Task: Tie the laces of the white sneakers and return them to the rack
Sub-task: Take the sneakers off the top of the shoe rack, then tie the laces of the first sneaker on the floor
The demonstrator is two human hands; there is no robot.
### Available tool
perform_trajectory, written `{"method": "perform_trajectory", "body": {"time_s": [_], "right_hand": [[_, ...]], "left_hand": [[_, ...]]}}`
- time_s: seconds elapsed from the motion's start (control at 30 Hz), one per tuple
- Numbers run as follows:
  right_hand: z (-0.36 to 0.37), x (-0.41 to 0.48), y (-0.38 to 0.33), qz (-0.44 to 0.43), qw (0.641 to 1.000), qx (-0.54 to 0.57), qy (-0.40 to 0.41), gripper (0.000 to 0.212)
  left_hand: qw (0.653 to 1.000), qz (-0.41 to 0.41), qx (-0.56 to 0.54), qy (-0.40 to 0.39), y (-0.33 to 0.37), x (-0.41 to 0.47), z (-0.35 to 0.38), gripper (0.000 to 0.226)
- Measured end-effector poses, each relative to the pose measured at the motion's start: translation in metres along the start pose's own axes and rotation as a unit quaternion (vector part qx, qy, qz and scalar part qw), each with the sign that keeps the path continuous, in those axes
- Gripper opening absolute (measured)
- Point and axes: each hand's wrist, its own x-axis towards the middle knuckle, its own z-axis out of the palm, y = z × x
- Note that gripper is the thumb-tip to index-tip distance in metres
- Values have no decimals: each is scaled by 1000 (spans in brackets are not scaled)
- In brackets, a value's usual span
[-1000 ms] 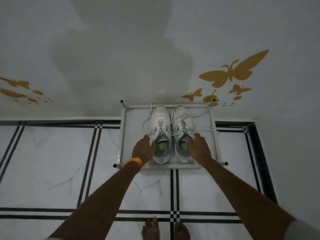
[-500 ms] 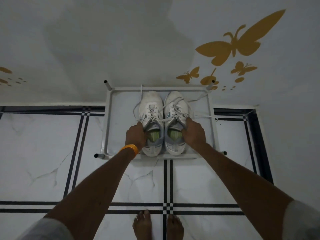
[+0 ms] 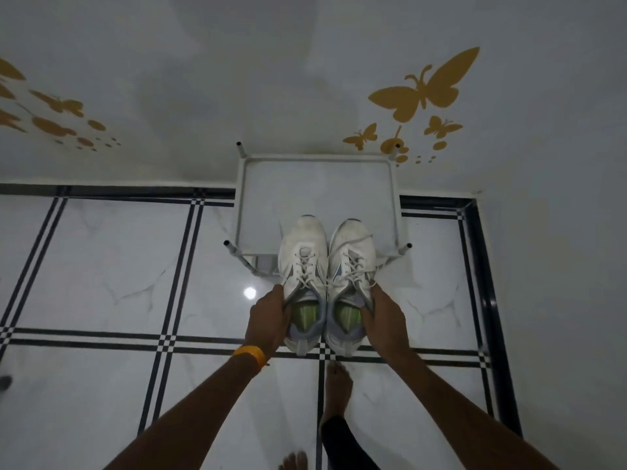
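Where a second ago both white sneakers stood side by side on the shelf of the rack, they are now held up in the air, drawn back toward the person and out over the rack's front edge. The left sneaker [image 3: 303,283] and the right sneaker [image 3: 352,283] are kept close together, toes pointing away, green insoles visible through the openings. The laces [image 3: 342,281] are threaded but untied, with loose ends crossing from one shoe to the other. The lift is judged to be the opening step: the pair has been taken off so it can be tied, and neither the tying nor the return has been done yet.

The left sneaker is gripped at its collar by the left hand [image 3: 268,322], fingers clenched around the outer side and reaching into the opening; an orange wristband [image 3: 249,354] is worn on that wrist. The right sneaker is gripped the same way by the right hand [image 3: 385,322].

The white metal rack [image 3: 239,198] stands bare against the wall, on a white marble floor [image 3: 101,266] with black line borders. Gold butterfly decals [image 3: 427,84] are seen on the wall. A bare foot [image 3: 336,385] is visible below the shoes.
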Motion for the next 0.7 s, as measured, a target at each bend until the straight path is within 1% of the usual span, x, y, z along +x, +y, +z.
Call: {"method": "perform_trajectory", "body": {"time_s": [0.1, 0.2, 0.3, 0.47, 0.6, 0.7], "right_hand": [[23, -43, 24, -4, 1000, -22, 3, 44], [54, -76, 55, -7, 999, -28, -13, 47], [90, -93, 92, -14, 999, -27, -29, 47], [167, -90, 179, -1, 998, -38, -45, 46], [225, -69, 250, -9, 998, -45, -43, 44], [267, -51, 298, -4, 998, -51, -43, 46]], "left_hand": [[1000, -5, -13, -8, -37, -38, 28, 13], [1000, -18, -14, -14, -79, -67, 62, 12], [999, -28, 0, -30, -121, -78, 99, 12], [999, -28, -19, -42, -202, -66, 192, 26], [999, -30, -17, -41, -259, -38, 269, 24], [999, -30, -16, -33, -295, -16, 320, 23]]}}
